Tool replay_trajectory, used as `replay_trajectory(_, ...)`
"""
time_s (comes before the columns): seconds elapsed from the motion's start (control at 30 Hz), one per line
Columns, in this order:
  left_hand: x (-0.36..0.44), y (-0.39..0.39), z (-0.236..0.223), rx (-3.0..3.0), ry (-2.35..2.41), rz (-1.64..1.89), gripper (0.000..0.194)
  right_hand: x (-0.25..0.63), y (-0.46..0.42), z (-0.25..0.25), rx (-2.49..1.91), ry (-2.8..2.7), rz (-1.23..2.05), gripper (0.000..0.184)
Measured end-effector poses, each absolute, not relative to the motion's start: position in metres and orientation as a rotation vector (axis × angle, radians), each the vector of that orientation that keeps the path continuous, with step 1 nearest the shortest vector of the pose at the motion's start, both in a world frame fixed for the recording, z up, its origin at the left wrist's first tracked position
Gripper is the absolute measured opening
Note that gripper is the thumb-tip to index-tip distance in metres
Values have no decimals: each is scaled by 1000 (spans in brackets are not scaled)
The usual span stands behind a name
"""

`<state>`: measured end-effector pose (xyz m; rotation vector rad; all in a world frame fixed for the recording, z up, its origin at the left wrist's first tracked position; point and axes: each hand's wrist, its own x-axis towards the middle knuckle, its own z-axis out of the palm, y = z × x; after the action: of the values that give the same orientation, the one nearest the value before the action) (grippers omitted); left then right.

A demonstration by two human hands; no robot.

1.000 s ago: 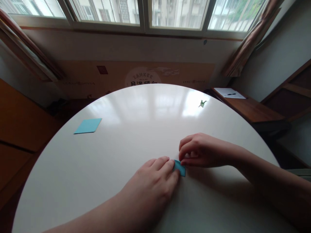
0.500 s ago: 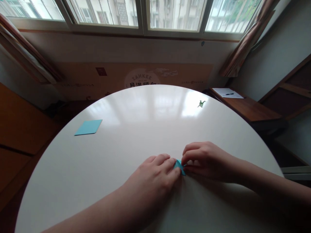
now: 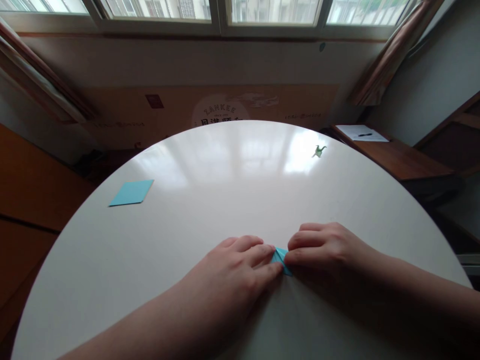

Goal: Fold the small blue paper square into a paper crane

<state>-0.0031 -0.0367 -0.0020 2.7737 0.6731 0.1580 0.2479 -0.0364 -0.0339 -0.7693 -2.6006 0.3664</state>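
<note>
1. My left hand (image 3: 240,267), lower center, lies palm down, fingers close together, fingertips touching a small folded blue paper (image 3: 279,255).
2. My right hand (image 3: 330,246), lower right, has fingers curled in, tips touching the paper's right side; whether either hand pinches it, I cannot tell.
3. The paper lies between my hands on the white table (image 3: 210,210), below center.

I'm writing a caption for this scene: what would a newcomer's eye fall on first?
Probably the small folded blue paper on the near part of the white table, where fingers of the left hand and right hand meet it. The flat blue paper toward the table's left and the tiny green figure near its far right edge also stand out.
</note>
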Motion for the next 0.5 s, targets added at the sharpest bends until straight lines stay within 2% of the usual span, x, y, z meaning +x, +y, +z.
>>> replay_trajectory(0.5, -5, -47, -4, 2914, 665, 62, 39, 250, -36, -32, -800, -2606, 426, 17)
